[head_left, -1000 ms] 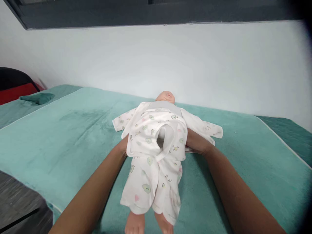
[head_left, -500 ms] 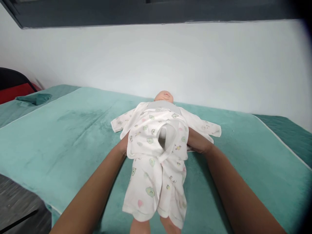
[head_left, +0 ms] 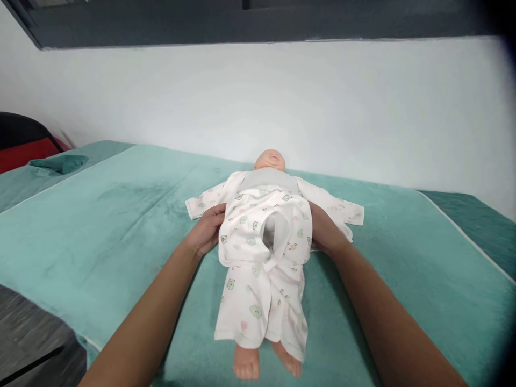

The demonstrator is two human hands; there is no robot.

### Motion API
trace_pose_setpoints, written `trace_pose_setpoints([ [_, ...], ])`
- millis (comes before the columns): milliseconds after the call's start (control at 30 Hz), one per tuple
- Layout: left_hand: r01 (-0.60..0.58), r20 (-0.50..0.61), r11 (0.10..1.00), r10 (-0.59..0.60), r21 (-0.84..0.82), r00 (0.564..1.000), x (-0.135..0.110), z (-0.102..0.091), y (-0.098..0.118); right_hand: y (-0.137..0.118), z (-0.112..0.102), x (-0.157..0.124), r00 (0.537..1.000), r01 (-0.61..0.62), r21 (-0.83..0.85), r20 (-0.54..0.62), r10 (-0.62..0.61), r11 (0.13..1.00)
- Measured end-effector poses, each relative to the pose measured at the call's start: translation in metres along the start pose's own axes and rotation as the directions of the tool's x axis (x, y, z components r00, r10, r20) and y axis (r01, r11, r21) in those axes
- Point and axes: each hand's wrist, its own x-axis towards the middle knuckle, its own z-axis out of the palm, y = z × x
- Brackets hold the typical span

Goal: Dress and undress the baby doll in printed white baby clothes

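Note:
A baby doll [head_left: 270, 159] lies on its back, head towards the wall. It wears a white printed jacket [head_left: 322, 199], its sides spread, over a grey-white layer, and white printed trousers [head_left: 245, 301]. The trousers have an oval opening at the front, and both bare feet [head_left: 246, 363] show below the hems. My left hand [head_left: 209, 228] is closed at the left edge of the trousers' waist, its fingertips tucked behind the cloth. At the opposite side of the waist is my right hand [head_left: 325, 231]; its fingers are hidden behind the trousers and the doll's body.
A green plush blanket [head_left: 100, 226] covers the surface under the doll. Behind it rises a white wall [head_left: 258, 97] with a dark frame [head_left: 161, 24] above. A dark green folded cloth [head_left: 60, 163] lies at the far left, near a red and black object [head_left: 24, 142].
My left hand has come outward, so more of its fingers show. The trousers' left side has shifted right, and the doll's feet have come into view. My right hand has moved only slightly.

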Motion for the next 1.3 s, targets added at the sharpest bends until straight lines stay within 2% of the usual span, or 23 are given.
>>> trace_pose_setpoints([
  [67,-0.019,-0.056,1.000,0.018,-0.003,0.998,0.002,0.003,0.000,0.001,0.005,0.000,0.998,-0.053,0.160,0.045,0.046,0.986],
  [167,-0.069,-0.144,0.998,0.066,-0.014,0.987,0.004,0.011,0.001,0.003,0.012,0.003,0.991,-0.118,0.389,0.106,0.083,0.914],
  [267,-0.083,-0.175,0.996,0.080,-0.009,0.981,0.007,0.017,0.004,0.005,0.015,0.007,0.985,-0.160,0.509,0.138,0.104,0.845],
  [333,-0.073,-0.165,0.997,0.074,0.012,0.983,0.009,0.020,0.004,0.007,0.013,0.010,0.987,-0.149,0.483,0.126,0.100,0.863],
  [433,-0.120,-0.164,0.985,0.139,0.121,0.977,0.009,0.022,0.001,0.011,0.004,0.013,0.996,-0.072,0.226,0.071,0.057,0.971],
  [500,-0.193,-0.157,0.955,0.231,0.226,0.960,0.008,0.022,0.000,0.012,-0.003,0.013,0.997,-0.038,0.093,0.072,0.032,0.995],
  [567,-0.241,-0.167,0.915,0.306,0.324,0.937,0.006,0.021,0.000,0.012,-0.009,0.012,0.998,-0.037,0.118,0.056,0.030,0.992],
  [633,-0.255,-0.213,0.878,0.362,0.405,0.908,0.006,0.021,0.002,0.010,-0.011,0.011,0.998,-0.026,0.178,-0.046,0.035,0.984],
  [733,-0.248,-0.245,0.847,0.395,0.470,0.885,0.006,0.020,0.005,0.004,-0.009,0.009,0.984,0.029,0.122,-0.176,-0.007,0.992],
  [833,-0.237,-0.217,0.842,0.378,0.484,0.900,0.006,0.019,0.008,-0.001,-0.006,0.009,0.988,0.067,0.081,-0.142,-0.055,0.994],
  [967,-0.269,-0.233,0.805,0.443,0.529,0.866,0.009,0.022,0.012,-0.002,-0.007,0.009,0.994,0.074,0.093,-0.083,-0.066,0.993],
  [1033,-0.274,-0.235,0.805,0.447,0.526,0.863,0.013,0.026,0.015,-0.002,-0.009,0.010,0.997,0.073,0.106,-0.032,-0.070,0.992],
  [1100,-0.264,-0.207,0.819,0.414,0.509,0.886,0.016,0.030,0.019,-0.003,-0.011,0.011,0.995,0.094,0.123,0.019,-0.097,0.988],
  [1200,-0.246,-0.100,0.838,0.333,0.488,0.938,0.017,0.029,0.025,-0.003,-0.014,0.013,0.986,0.127,0.143,0.089,-0.141,0.981],
  [1300,-0.246,0.001,0.850,0.278,0.467,0.961,0.015,0.023,0.027,-0.005,-0.016,0.014,0.971,0.148,0.145,0.164,-0.171,0.978],
])
